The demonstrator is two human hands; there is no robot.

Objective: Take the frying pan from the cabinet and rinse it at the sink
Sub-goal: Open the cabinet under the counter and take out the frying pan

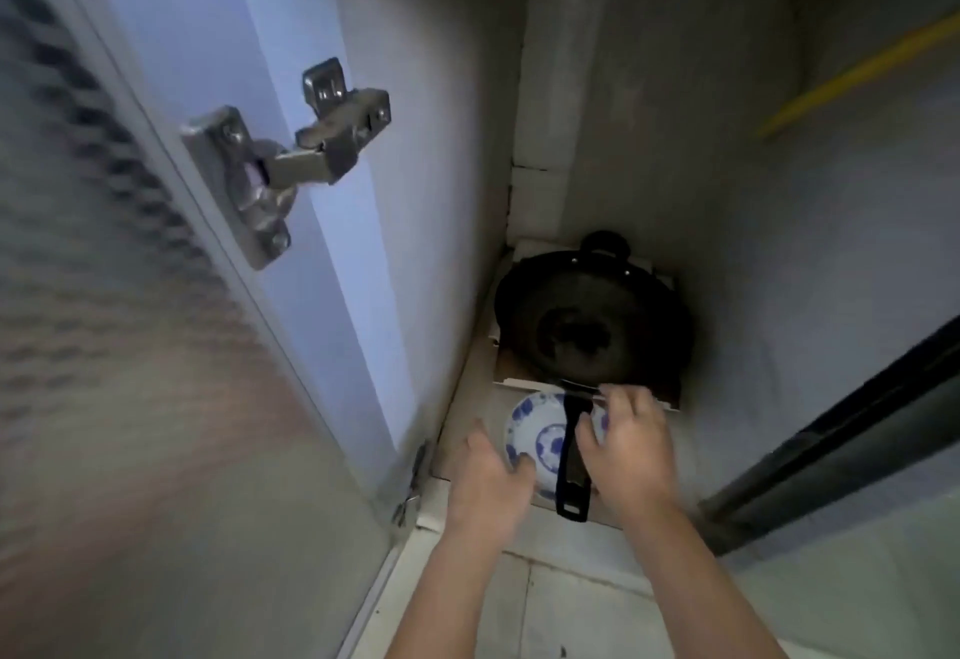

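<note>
A black frying pan (587,320) lies on the floor of a low cabinet, on a flat piece of cardboard (670,391). Its long black handle (573,461) points toward me and lies over a blue-and-white plate (535,430). My right hand (631,445) hovers just right of the handle with spread, loosely bent fingers and grips nothing. My left hand (488,482) is left of the handle over the plate's near edge, fingers relaxed, holding nothing. Whether either hand touches the handle or plate I cannot tell.
The open cabinet door (104,346) with a metal hinge (280,165) stands at the left. A white side wall (431,191) bounds the cabinet. A dark rail (841,430) runs along the right, and a yellow pipe (857,71) crosses the upper right. Pale floor tiles (561,601) lie below.
</note>
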